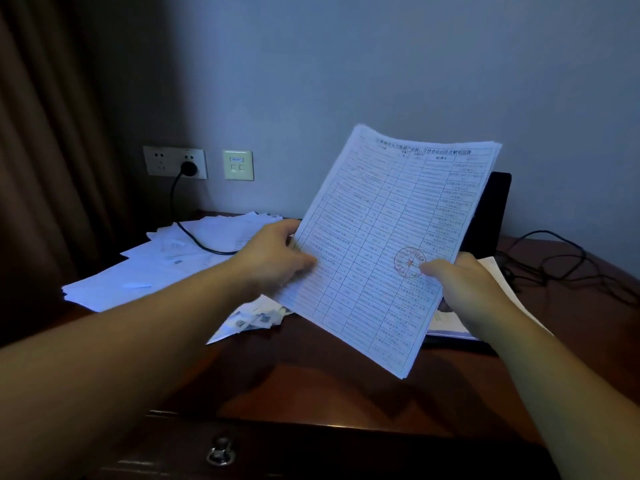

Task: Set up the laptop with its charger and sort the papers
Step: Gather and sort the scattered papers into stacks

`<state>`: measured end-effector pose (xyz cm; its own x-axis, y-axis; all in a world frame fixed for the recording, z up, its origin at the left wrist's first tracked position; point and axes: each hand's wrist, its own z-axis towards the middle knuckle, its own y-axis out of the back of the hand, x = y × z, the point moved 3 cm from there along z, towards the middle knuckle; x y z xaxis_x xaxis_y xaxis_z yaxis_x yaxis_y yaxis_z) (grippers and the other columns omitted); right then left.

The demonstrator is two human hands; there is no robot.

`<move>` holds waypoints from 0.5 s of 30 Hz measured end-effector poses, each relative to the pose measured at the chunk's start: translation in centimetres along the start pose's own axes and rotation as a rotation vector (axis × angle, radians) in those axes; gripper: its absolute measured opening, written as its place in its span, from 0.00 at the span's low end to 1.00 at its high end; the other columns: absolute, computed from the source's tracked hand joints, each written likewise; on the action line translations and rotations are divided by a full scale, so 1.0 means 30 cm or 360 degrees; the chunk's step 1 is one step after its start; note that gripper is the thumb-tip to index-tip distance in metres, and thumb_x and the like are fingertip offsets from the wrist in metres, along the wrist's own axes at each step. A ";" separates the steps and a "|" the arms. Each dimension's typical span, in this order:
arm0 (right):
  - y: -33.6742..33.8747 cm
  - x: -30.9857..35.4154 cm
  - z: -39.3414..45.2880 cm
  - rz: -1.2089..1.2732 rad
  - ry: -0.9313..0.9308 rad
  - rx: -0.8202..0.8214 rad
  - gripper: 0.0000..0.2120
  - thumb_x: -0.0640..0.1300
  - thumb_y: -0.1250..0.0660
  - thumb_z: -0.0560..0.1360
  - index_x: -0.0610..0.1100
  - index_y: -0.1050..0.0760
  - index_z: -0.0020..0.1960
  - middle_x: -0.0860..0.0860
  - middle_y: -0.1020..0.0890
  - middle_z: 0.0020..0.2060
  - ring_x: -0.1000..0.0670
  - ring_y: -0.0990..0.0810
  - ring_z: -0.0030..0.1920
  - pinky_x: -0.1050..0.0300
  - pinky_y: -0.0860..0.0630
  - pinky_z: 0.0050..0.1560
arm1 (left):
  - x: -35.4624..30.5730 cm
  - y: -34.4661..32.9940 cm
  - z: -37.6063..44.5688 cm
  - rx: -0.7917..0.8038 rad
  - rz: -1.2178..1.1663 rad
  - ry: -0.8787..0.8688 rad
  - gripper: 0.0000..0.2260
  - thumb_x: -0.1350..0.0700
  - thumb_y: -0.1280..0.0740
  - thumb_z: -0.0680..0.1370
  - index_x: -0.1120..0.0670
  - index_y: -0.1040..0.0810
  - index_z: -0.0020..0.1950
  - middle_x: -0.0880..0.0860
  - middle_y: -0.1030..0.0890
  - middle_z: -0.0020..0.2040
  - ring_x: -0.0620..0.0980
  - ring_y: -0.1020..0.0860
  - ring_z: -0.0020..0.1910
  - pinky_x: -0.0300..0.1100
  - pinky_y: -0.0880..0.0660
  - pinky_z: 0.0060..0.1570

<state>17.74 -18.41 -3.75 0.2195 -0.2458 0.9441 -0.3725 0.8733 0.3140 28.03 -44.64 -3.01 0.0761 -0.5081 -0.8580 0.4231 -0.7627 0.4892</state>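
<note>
Both hands hold a sheaf of printed sheets (391, 244) mid-frame, lifted off the surface (311, 382) & tilted back toward the wall. Left hand (277, 258) grips the sheaf's left edge, thumb on the front, fingers curled behind. Right hand (457, 285) pinches the lower right edge, thumb on the page just beside the red stamp (409, 262). Top sheet is a table form; edges at the top fan out a bit, so it's several sheets, not squared.

Rest of the papers: a loose spread pile (156, 265) at centre left w/ a black cable (194, 237) running across it from the plug (188, 167) in the wall socket, upper left. Small scraps (252, 318) lie just below the left hand. More sheets (498, 271) peek out at right behind the right hand. Dark laptop (488, 216) is mostly hidden behind the sheaf; can't tell if the charger reaches it.

Step in hand looks like sorting, probably squaring this batch. To do it well: loosen both grips slightly, tap the bottom edge on bare surface near the front, then the long edge, so sheets align. Keep the thumb off the stamp to avoid smudging. Set the batch down apart from the loose pile & clear of the cable, so stacks don't mix.
</note>
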 end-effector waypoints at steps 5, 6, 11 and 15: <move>0.045 -0.063 -0.001 0.0495 -0.0166 -0.0097 0.19 0.39 0.39 0.82 0.59 0.16 0.47 0.60 0.13 0.42 0.54 0.13 0.42 0.52 0.20 0.38 | -0.047 -0.037 0.091 0.0350 -0.0512 0.0335 0.11 0.63 0.27 0.78 0.53 0.18 0.58 0.54 0.12 0.50 0.52 0.13 0.46 0.45 0.16 0.39; 0.054 -0.071 -0.002 0.0562 -0.0187 -0.0138 0.19 0.38 0.40 0.81 0.58 0.17 0.46 0.60 0.13 0.39 0.56 0.14 0.35 0.56 0.22 0.31 | -0.055 -0.050 0.104 0.0402 -0.0624 0.0379 0.09 0.63 0.29 0.80 0.54 0.18 0.58 0.55 0.12 0.51 0.52 0.13 0.46 0.44 0.16 0.40; 0.111 -0.144 0.018 0.0742 -0.0353 -0.0436 0.08 0.37 0.41 0.81 0.46 0.28 0.45 0.54 0.29 0.25 0.55 0.37 0.22 0.60 0.44 0.24 | -0.070 -0.182 0.141 0.0207 -0.1083 0.0607 0.05 0.62 0.34 0.83 0.55 0.19 0.53 0.53 0.15 0.46 0.49 0.18 0.43 0.42 0.20 0.40; 0.116 -0.175 0.019 0.0819 -0.0434 -0.0658 0.10 0.37 0.41 0.80 0.44 0.34 0.40 0.54 0.30 0.21 0.54 0.43 0.21 0.60 0.47 0.22 | -0.091 -0.343 0.118 0.0216 -0.1147 0.0694 0.03 0.62 0.33 0.82 0.59 0.21 0.53 0.54 0.13 0.44 0.49 0.15 0.39 0.43 0.18 0.31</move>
<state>14.77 -14.33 -7.55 -0.1454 0.1908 0.9708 0.0158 0.9815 -0.1906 20.27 -36.82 -5.15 0.1825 0.2981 -0.9369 0.3920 -0.8960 -0.2088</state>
